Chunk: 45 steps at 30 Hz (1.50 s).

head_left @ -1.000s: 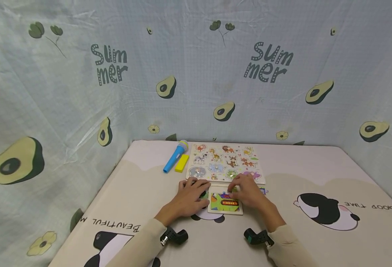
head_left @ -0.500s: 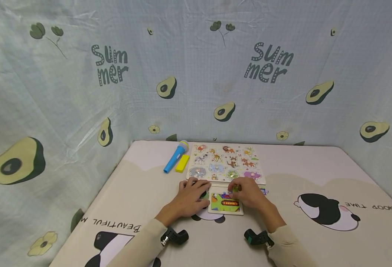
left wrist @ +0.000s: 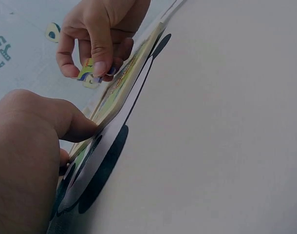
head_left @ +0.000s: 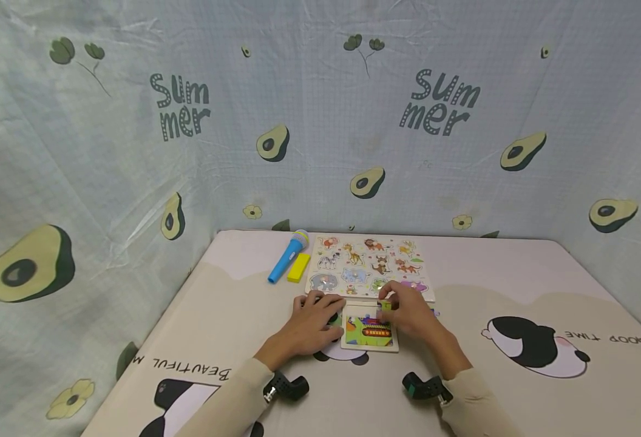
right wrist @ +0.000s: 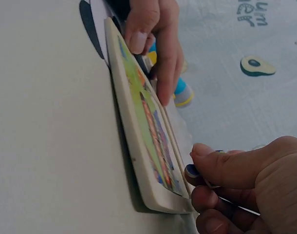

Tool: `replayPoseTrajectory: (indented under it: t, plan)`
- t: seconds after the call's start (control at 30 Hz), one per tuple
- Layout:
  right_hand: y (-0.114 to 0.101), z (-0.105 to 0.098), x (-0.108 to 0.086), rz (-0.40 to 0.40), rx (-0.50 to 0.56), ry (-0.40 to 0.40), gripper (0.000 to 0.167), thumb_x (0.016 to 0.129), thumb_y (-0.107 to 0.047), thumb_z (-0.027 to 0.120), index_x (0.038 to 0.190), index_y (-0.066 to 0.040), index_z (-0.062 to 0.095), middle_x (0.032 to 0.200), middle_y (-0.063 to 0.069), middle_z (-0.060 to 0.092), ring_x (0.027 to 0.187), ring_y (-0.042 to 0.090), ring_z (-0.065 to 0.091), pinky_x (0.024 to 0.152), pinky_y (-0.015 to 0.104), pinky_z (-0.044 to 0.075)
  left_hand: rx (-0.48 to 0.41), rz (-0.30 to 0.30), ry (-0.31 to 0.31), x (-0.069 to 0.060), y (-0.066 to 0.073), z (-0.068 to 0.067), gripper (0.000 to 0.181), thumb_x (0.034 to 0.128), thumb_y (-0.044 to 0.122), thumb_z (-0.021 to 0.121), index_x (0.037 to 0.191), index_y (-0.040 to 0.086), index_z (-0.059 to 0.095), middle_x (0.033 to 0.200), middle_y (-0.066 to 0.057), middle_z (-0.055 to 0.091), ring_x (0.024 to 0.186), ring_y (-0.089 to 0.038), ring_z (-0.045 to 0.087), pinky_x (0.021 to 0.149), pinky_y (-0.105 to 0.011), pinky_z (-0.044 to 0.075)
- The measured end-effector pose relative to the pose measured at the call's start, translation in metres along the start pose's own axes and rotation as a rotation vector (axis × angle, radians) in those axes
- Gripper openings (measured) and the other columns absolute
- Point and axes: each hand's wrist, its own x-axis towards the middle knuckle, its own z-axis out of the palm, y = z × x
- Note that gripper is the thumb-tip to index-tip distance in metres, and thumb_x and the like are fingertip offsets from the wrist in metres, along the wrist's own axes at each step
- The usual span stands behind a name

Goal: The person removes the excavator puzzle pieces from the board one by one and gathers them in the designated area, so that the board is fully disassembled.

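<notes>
A small framed jigsaw puzzle (head_left: 370, 341) with a colourful picture lies on the table between my hands. My left hand (head_left: 312, 321) rests at its left side, and in the left wrist view the thumb (left wrist: 83, 127) touches the frame's edge. Over the puzzle's upper right corner, my right hand (head_left: 410, 311) pinches a small jigsaw piece (left wrist: 85, 73) between thumb and fingers. That piece is green and yellow with some blue, and held tilted above the frame. A bit of another purple piece (head_left: 436, 313) shows behind the right hand; the rest is hidden.
Just behind the puzzle lies a large animal peg board (head_left: 366, 261). A yellow block (head_left: 298, 267) and a blue toy microphone (head_left: 284, 261) lie to its left. Printed cloth hangs behind the tabletop (head_left: 517, 273).
My right hand has lifted slightly and shifted right, tilting the jigsaw piece up off the puzzle's corner. The left hand has stayed in place.
</notes>
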Motion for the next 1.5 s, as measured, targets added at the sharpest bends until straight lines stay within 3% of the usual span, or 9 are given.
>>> replayPoseTrajectory:
  t: [0.37,0.7,1.07,1.33,1.5]
  plan:
    - [0.015,-0.019,0.001,-0.020,0.037,0.065,0.012,0.091,-0.008,0.073,0.100,-0.005,0.065,0.077,0.006,0.060,0.065,0.017,0.058,0.058,0.030,0.048,0.014,0.001,-0.004,0.001,0.000,0.001,0.062,0.0955,0.042,0.051,0.153,0.019,0.048,0.155,0.002,0.045,0.138,-0.029,0.033,0.106,-0.055,0.025]
    - [0.031,-0.045,-0.001,0.003,0.142,0.098,0.012,0.096,-0.008,0.067,0.104,0.002,0.067,0.084,0.010,0.065,0.064,0.021,0.060,0.053,0.031,0.050,0.013,-0.003,-0.005,0.003,-0.001,0.002,0.062,0.0960,0.043,0.051,0.154,0.020,0.047,0.155,0.002,0.045,0.139,-0.029,0.032,0.106,-0.055,0.024]
    - [0.049,-0.062,-0.008,0.061,0.049,0.168,0.017,0.097,-0.012,0.067,0.107,0.002,0.071,0.088,0.011,0.064,0.074,0.022,0.058,0.061,0.027,0.050,0.010,-0.008,-0.015,0.002,-0.001,0.002,0.062,0.0956,0.042,0.052,0.153,0.019,0.048,0.155,0.001,0.045,0.139,-0.029,0.033,0.105,-0.055,0.024]
    - [0.061,-0.076,-0.016,0.156,0.074,0.156,0.021,0.098,-0.013,0.065,0.110,0.004,0.070,0.092,0.013,0.064,0.075,0.022,0.056,0.061,0.028,0.049,0.009,-0.007,-0.014,0.001,0.000,0.001,0.062,0.0958,0.042,0.051,0.153,0.019,0.048,0.156,0.001,0.045,0.139,-0.029,0.033,0.106,-0.055,0.025]
    - [0.070,-0.082,-0.017,0.172,0.060,0.138,0.021,0.097,-0.012,0.065,0.107,0.006,0.070,0.093,0.013,0.065,0.077,0.022,0.056,0.064,0.030,0.049,0.012,-0.007,-0.007,0.001,0.000,0.001,0.063,0.0957,0.043,0.050,0.153,0.019,0.047,0.156,0.001,0.045,0.139,-0.029,0.032,0.105,-0.055,0.025]
